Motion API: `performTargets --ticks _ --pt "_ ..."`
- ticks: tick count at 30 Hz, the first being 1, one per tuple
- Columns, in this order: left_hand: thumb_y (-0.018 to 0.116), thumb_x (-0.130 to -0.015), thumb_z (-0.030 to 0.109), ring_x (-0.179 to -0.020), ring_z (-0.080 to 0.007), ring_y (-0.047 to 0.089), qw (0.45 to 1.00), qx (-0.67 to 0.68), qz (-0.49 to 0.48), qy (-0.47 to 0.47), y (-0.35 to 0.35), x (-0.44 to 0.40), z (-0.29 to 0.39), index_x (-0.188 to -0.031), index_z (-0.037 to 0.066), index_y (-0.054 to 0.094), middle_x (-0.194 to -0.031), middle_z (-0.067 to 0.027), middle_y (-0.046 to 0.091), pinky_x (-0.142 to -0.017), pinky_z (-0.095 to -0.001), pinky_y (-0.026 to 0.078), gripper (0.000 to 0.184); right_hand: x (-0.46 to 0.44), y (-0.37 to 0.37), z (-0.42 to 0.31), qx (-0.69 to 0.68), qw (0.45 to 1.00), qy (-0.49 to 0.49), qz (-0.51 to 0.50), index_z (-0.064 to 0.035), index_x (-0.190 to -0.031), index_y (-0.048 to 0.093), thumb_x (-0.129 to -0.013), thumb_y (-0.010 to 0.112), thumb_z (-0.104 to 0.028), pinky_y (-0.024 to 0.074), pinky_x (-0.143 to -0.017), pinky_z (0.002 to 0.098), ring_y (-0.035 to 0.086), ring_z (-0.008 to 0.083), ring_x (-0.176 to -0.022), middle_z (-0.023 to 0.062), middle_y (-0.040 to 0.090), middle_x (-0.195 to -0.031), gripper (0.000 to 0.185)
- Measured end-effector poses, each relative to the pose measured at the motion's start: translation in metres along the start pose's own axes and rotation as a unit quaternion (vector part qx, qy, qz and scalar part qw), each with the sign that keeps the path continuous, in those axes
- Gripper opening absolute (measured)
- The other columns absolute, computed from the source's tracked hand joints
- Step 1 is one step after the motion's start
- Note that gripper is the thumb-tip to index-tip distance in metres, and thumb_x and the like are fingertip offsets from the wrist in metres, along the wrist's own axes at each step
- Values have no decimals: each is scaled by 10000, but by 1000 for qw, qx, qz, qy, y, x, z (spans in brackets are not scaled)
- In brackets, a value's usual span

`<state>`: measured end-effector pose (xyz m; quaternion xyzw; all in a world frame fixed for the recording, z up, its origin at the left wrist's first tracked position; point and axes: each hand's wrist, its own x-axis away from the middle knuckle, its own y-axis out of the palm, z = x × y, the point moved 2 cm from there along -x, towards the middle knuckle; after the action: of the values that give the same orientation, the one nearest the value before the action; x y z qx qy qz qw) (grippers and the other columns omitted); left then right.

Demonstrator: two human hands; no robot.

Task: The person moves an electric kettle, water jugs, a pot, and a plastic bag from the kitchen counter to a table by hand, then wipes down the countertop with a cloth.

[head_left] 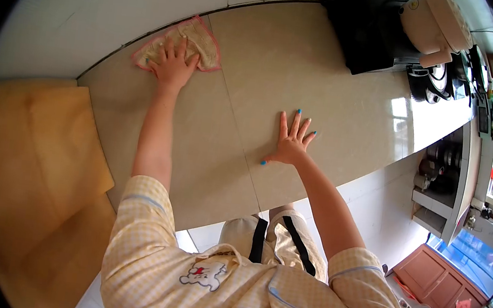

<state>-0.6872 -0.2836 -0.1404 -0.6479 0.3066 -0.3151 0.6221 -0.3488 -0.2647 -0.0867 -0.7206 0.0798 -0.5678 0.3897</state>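
Note:
My left hand [174, 68] lies flat with spread fingers on a beige cleaning cloth [208, 54] that has a pink edge. The cloth is pressed against the tiled countertop [282, 54] close to the wall, partly covered by my hand. My right hand [290, 145] rests palm down on the bare tile nearer the front edge, its fingers spread and several nails painted blue. Nothing is held in it.
A black appliance [364, 27] and a light-coloured pot-like appliance [434, 26] stand at the far right of the counter, with a kettle [434, 81] beside them. A wooden panel [46, 149] borders the left side. Shelves [436, 200] with pots and a pinkish cabinet [438, 285] are at right.

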Motion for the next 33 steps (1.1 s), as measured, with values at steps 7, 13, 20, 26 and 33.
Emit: performTargets --ticks 7,13,20,26,33 --pt "392 -828 519 -1300 -298 179 1000 3 17 -14 -2 102 11 -1359 245 241 -1431 -66 157 -972 -634 120 616 -1 4 0 25 999 18 -9 -190 -1356 -188 -437 781 -540 41 -957 654 -158 473 -1262 208 -224 -1390 1381" --pt "454 -797 492 -1302 -313 164 999 32 -2 -39 -9 208 31 -1349 221 277 -1426 -85 175 -974 -630 118 640 2 3 0 11 1000 11 4 -204 -1357 -188 -437 763 -568 16 -958 651 -175 433 -1275 181 -217 -1401 1373" --pt "460 -786 508 -1308 -324 139 996 50 -32 -73 -13 320 59 -1360 211 255 -1438 -94 132 -985 -628 56 678 4 15 10 8 998 -32 52 -221 -1366 -159 -494 696 -639 -17 -980 616 -176 402 -1286 164 -194 -1414 1291" --pt "453 -782 520 -1310 -326 133 989 45 -48 -133 -2 379 86 -1365 213 245 -1443 -98 106 -980 -632 47 690 -1 37 36 9 969 -146 201 -184 -1396 46 -732 552 -545 29 -1022 563 -25 366 -1319 124 0 -1449 909" --pt "470 -780 509 -1309 -339 119 982 67 -23 -178 12 403 99 -1365 202 243 -1440 -112 111 -950 -658 82 699 9 99 70 -4 891 -228 392 -170 -1363 232 -850 439 -349 125 -1056 459 198 293 -1297 62 220 -1416 582"
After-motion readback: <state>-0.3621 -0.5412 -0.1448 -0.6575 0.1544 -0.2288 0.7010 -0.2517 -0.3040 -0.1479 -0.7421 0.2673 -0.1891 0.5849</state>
